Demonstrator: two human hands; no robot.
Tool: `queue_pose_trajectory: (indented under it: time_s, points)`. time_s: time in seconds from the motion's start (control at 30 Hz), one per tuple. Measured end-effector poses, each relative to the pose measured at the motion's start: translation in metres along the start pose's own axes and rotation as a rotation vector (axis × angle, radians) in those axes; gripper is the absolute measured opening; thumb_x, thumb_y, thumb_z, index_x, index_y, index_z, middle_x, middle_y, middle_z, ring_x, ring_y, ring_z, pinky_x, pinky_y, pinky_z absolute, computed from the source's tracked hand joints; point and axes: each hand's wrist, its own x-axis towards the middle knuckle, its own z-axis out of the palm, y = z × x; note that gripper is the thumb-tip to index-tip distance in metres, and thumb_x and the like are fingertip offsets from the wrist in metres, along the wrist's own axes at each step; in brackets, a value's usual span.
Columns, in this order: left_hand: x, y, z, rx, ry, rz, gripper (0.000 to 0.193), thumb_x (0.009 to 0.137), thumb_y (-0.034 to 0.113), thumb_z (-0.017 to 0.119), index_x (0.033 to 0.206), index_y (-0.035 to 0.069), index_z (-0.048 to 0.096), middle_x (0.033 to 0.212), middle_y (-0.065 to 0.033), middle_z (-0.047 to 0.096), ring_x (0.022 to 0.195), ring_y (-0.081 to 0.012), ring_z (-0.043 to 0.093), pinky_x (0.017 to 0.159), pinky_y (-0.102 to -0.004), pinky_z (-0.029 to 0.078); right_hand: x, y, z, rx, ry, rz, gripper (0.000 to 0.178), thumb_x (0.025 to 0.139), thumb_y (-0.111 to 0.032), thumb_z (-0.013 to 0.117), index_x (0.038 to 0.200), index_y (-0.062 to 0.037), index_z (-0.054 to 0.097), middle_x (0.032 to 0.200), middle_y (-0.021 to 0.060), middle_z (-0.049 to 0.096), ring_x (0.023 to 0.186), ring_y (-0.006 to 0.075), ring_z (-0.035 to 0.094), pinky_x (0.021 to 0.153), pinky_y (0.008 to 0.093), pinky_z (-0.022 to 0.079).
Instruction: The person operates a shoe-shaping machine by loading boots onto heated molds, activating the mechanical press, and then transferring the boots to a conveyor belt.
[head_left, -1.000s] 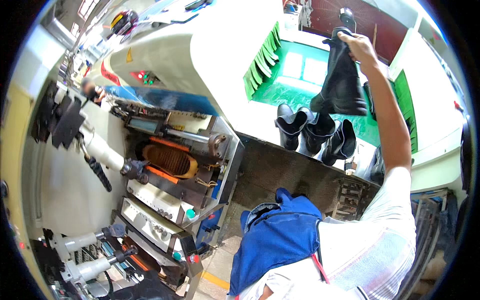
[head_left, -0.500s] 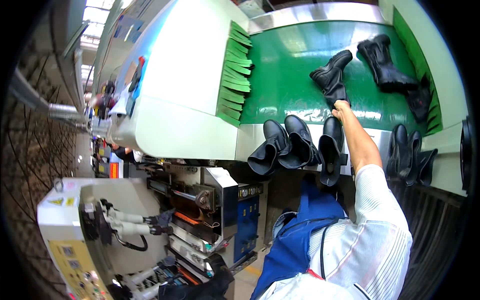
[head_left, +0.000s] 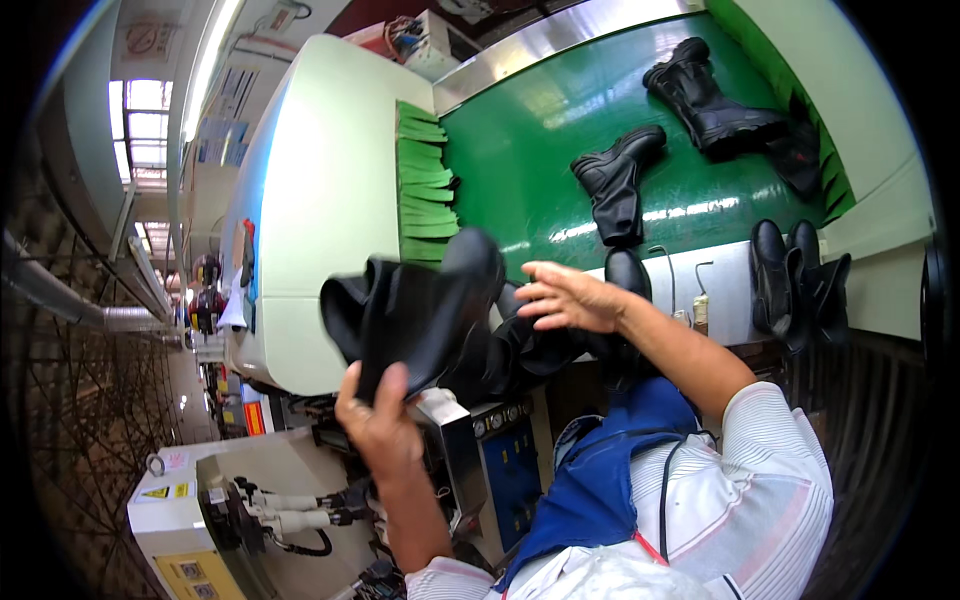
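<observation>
My left hand (head_left: 385,420) grips a black boot (head_left: 425,310) near its shaft, raised at the left of the ledge and slightly blurred. To the right of this boot is my right hand (head_left: 572,298), fingers spread and nothing in them. Below that hand, more black boots (head_left: 535,350) crowd the ledge edge, partly hidden by the hand and the raised boot. Another upright boot (head_left: 626,270) shows its toe just behind my right wrist. On the green belt lies a single black boot (head_left: 620,185), beyond my right hand and apart from it.
Farther back on the green conveyor belt (head_left: 520,140) lie more black boots (head_left: 705,100). Several boots (head_left: 790,280) stand at the ledge's right end, with metal hooks (head_left: 700,300) beside them. Green strip curtains (head_left: 425,170) border the belt. A machine (head_left: 290,500) stands at lower left.
My right hand has let go of the boot on the belt and moved left, opening. My left hand has come into view holding a boot. The view has shifted, and metal hooks now show.
</observation>
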Motion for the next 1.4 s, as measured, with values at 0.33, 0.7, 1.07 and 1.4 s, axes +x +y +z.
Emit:
queue_pose_trajectory:
  time_s: [0.33, 0.7, 1.07, 1.4]
  points:
    - [0.021, -0.055, 0.079, 0.136, -0.746, -0.123, 0.026, 0.094, 0.008, 0.083, 0.088, 0.007, 0.058, 0.089, -0.0026, 0.069, 0.077, -0.0122, 0.068, 0.072, -0.0276, 0.058, -0.035, -0.023, -0.078, 0.187, 0.061, -0.358, 0.086, 0.091, -0.058, 0.079, 0.160, -0.0176, 0.047, 0.152, 0.0079, 0.060, 0.141, 0.0277, 0.056, 0.116, 0.0495, 0.045]
    - [0.020, -0.092, -0.009, 0.587, -0.822, -0.299, 0.051, 0.093, 0.006, 0.075, 0.142, 0.003, 0.063, 0.138, -0.0136, 0.070, 0.121, -0.0261, 0.071, 0.106, -0.0386, 0.055, -0.053, -0.045, -0.260, 0.009, 0.790, -0.412, 0.086, 0.085, -0.033, 0.092, 0.155, -0.0043, 0.050, 0.149, 0.0145, 0.062, 0.137, 0.0270, 0.059, 0.119, 0.0456, 0.043]
    - [0.042, -0.127, -0.061, 0.420, -0.811, -0.457, 0.044, 0.097, 0.008, 0.070, 0.140, 0.001, 0.064, 0.138, -0.0140, 0.070, 0.131, -0.0237, 0.065, 0.113, -0.0400, 0.049, 0.007, -0.040, -0.342, -0.646, 1.615, -0.121, 0.119, 0.077, -0.046, 0.094, 0.161, 0.0095, 0.030, 0.165, 0.0287, 0.042, 0.152, 0.0393, 0.044, 0.124, 0.0417, 0.037]
    - [0.289, -0.390, 0.000, 0.818, -0.958, -0.100, 0.045, 0.092, 0.022, 0.073, 0.133, 0.004, 0.069, 0.137, -0.0220, 0.069, 0.131, -0.0378, 0.065, 0.110, -0.0448, 0.052, -0.052, -0.006, -0.165, -0.798, 1.242, -0.163, 0.055, 0.098, -0.019, 0.074, 0.148, 0.0001, 0.058, 0.143, 0.0143, 0.065, 0.127, 0.0220, 0.063, 0.108, 0.0364, 0.050]
